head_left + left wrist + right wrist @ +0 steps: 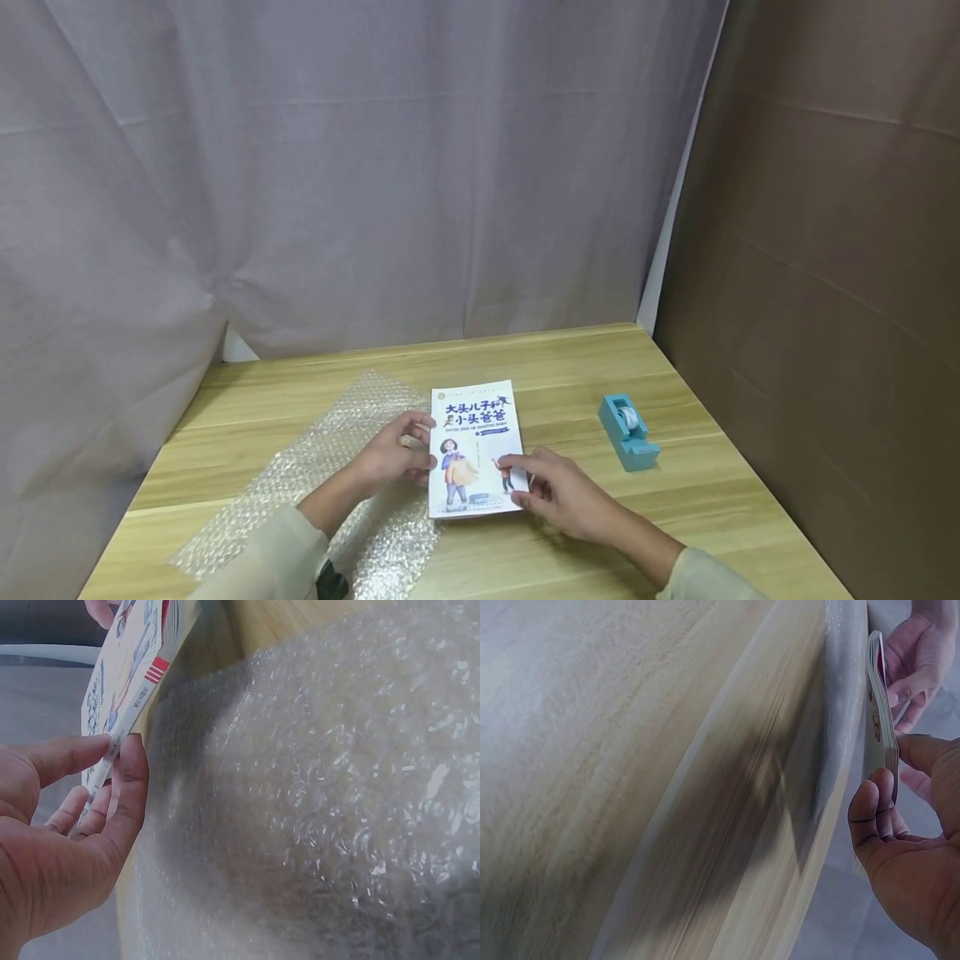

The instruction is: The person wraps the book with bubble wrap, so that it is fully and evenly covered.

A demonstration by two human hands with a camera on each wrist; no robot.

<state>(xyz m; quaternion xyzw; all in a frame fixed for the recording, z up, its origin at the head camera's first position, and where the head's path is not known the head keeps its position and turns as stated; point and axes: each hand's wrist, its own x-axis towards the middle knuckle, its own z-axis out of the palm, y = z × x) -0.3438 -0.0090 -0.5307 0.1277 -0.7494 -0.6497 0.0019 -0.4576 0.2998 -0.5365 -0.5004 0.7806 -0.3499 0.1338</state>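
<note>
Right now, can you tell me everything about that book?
The book looks like a thin paperback: white cover, blue title, a large painted figure beside a smaller one, red stripes on its white spine. It seems closed, front up, held above the table, overlapping the bubble wrap in the head view. The left hand pinches the spine side; the right hand, the opposite edge.

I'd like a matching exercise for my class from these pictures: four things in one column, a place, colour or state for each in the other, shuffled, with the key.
Column one
1. book
2. bubble wrap
3. tape dispenser
4. tabletop

Column two
A. see-through and shiny
B. yellowish, wood-grained
C. held by the left hand and the right hand
D. blue, touched by neither hand

Right pairs: 1-C, 2-A, 3-D, 4-B
</note>
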